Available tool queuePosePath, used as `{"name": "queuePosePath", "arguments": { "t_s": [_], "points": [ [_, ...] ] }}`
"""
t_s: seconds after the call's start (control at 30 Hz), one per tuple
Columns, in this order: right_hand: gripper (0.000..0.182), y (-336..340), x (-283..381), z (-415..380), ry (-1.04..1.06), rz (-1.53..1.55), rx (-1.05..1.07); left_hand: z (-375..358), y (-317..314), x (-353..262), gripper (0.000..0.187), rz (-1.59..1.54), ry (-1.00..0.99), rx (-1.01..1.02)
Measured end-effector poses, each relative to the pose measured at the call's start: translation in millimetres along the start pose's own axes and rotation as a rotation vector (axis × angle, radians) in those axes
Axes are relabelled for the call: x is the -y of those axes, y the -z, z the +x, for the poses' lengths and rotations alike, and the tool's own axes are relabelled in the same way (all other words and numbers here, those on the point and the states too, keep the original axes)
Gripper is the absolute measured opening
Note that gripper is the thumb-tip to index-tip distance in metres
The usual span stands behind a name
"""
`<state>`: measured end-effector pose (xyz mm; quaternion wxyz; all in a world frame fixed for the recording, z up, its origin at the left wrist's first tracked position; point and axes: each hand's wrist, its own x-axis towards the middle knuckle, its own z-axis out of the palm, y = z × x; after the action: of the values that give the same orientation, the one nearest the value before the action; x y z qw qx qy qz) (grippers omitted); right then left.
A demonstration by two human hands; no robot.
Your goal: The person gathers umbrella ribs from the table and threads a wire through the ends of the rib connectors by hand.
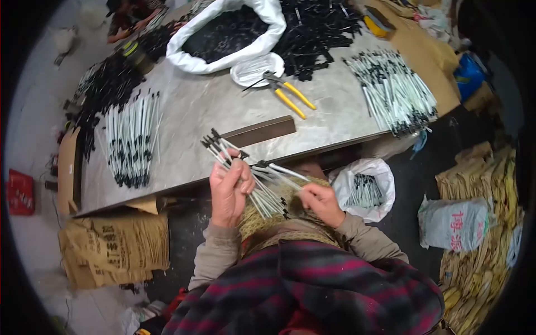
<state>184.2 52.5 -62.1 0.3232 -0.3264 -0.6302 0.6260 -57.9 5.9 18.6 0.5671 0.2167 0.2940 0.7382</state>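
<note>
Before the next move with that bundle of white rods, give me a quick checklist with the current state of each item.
1. Left hand grips the bundle of white rods: ok, fingers wrapped round it.
2. Right hand on the bundle: ok, it pinches the rods near one end.
3. Rod ends even: not ok, the black-tipped ends fan out unevenly.
4. Bundle over the lap, off the table: ok.
5. Yellow-handled pliers clear of both hands: ok, lying far up the table.
6. Rod count in the bundle: cannot tell.
</note>
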Motion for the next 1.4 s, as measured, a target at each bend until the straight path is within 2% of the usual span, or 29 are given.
{"name": "queuePosePath", "arguments": {
  "t_s": [0.03, 0.2, 0.37, 0.47, 0.57, 0.7, 0.8, 1.0, 1.1, 1.2, 1.23, 1.27, 1.33, 1.37, 1.4],
  "points": [
    [0.014, 2, 0, 0, 0.067, -0.041, -0.028, 0, 2, 1, 0.025, 0.044, -0.023, -0.042],
    [0.015, 0, 2, -1, 0.096, -0.032, -0.037, 4, 5, 8, 0.034, 0.201, -0.127, -0.192],
    [0.024, -5, 10, -2, 0.101, -0.025, 0.059, 6, 2, 8, 0.034, 0.215, -0.170, -0.168],
    [0.018, -5, 9, -2, 0.055, -0.013, 0.115, 4, -3, 9, 0.033, 0.161, -0.144, -0.143],
    [0.017, -14, 15, -1, 0.188, -0.176, 0.047, 4, -2, 12, 0.035, 0.263, -0.174, -0.241],
    [0.017, -22, 7, -3, 0.267, -0.307, -0.033, 3, 0, 18, 0.036, 0.316, -0.270, -0.282],
    [0.015, -25, 4, -4, 0.277, -0.314, -0.044, 2, -4, 16, 0.038, 0.290, -0.269, -0.322],
    [0.014, -34, -3, -4, 0.162, -0.165, -0.060, -3, -3, 6, 0.035, 0.116, -0.122, -0.170],
    [0.016, -35, -9, -6, -0.010, -0.076, -0.039, -7, -13, 6, 0.044, 0.125, -0.119, -0.202],
    [0.018, -34, -9, -4, -0.062, -0.077, 0.051, -6, 7, 12, 0.025, 0.219, -0.110, 0.029],
    [0.018, -32, -12, -3, -0.070, -0.082, 0.110, -5, 0, 11, 0.019, 0.217, -0.080, 0.045],
    [0.019, -29, -15, -2, -0.041, -0.134, 0.135, -6, -7, 8, 0.014, 0.219, -0.055, 0.051],
    [0.021, -25, -16, 2, 0.014, -0.236, 0.197, -7, -13, 7, 0.017, 0.267, 0.006, 0.044],
    [0.025, -15, -16, 7, 0.271, -0.503, 0.164, -8, -13, 8, 0.019, 0.291, 0.037, 0.036],
    [0.026, -4, -9, 11, 0.263, -0.568, 0.160, -9, -7, 9, 0.019, 0.279, 0.051, 0.039]
  ]
}}
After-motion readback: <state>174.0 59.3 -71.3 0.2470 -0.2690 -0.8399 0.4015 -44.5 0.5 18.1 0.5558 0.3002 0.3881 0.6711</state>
